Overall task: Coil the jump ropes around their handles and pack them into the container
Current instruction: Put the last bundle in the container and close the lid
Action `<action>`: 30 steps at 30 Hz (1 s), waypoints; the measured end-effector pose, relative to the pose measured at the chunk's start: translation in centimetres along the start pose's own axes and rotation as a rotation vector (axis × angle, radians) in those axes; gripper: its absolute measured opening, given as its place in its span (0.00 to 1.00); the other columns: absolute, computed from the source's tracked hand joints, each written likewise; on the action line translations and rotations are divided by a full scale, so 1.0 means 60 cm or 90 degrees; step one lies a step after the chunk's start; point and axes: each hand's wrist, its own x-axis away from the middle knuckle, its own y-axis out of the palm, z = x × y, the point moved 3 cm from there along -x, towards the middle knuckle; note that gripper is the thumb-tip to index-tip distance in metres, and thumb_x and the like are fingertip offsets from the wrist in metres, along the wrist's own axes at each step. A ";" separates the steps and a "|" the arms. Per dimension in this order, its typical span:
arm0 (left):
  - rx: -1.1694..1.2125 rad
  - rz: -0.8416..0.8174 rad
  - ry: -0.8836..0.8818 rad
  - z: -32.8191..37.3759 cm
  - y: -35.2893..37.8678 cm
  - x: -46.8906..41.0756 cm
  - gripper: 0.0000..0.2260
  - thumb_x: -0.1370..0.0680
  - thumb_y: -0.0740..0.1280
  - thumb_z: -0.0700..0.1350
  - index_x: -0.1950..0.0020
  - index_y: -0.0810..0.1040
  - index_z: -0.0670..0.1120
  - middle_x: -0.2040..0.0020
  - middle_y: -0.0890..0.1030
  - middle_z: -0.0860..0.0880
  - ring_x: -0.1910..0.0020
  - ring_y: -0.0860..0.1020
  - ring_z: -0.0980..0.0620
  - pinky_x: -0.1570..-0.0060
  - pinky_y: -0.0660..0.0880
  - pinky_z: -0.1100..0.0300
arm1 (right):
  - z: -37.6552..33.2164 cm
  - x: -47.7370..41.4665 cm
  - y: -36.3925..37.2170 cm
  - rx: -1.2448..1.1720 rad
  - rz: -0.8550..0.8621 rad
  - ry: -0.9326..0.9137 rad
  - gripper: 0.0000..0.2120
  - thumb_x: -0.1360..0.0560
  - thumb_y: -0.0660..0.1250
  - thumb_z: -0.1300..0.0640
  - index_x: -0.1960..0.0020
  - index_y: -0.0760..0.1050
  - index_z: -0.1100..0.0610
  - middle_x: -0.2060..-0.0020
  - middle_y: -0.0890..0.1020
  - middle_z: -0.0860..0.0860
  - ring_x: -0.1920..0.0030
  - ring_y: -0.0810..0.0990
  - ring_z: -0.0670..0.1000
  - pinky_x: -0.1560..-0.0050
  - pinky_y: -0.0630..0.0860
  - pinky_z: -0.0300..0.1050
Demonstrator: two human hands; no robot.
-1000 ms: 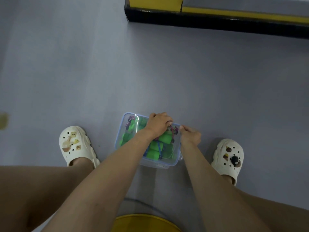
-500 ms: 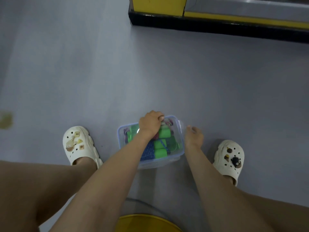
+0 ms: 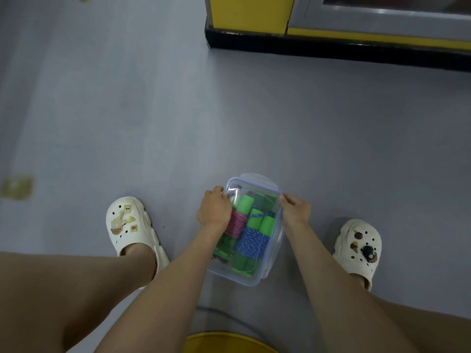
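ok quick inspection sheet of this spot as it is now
surface: grey floor, a yellowish patch at left
job's things: clear box holds coiled ropes with green handles; lid seems on
clutter: yellow round thing at the near edge
hands: left hand and right hand grip the box's sides
cables: thin grey line on the floor, unclear what
surroundings: yellow-and-black cabinet base; two white clogs

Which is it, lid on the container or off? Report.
On. A clear lid covers the container, jump ropes showing through it; left hand and right hand grip its edges. Latched: cannot tell.
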 end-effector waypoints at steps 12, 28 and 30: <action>0.187 0.031 0.187 0.048 0.018 -0.048 0.11 0.20 0.62 0.38 0.41 0.81 0.41 0.45 0.77 0.41 0.47 0.77 0.43 0.46 0.73 0.57 | 0.016 -0.019 0.007 -0.047 0.028 0.064 0.11 0.27 0.70 0.62 0.45 0.82 0.62 0.50 0.84 0.57 0.52 0.80 0.51 0.44 0.75 0.42; 0.001 -0.142 0.379 0.070 0.025 -0.075 0.09 0.21 0.65 0.40 0.45 0.81 0.38 0.49 0.76 0.37 0.45 0.71 0.39 0.44 0.63 0.61 | 0.020 -0.018 0.009 -0.025 0.020 0.082 0.10 0.27 0.71 0.58 0.46 0.83 0.58 0.51 0.85 0.55 0.49 0.82 0.54 0.41 0.76 0.49; -0.008 -0.153 0.371 0.072 0.025 -0.076 0.09 0.21 0.64 0.40 0.44 0.81 0.39 0.48 0.75 0.37 0.44 0.71 0.40 0.43 0.62 0.63 | 0.019 -0.018 0.008 -0.025 0.020 0.085 0.10 0.27 0.71 0.58 0.46 0.83 0.57 0.51 0.85 0.55 0.49 0.82 0.53 0.41 0.76 0.49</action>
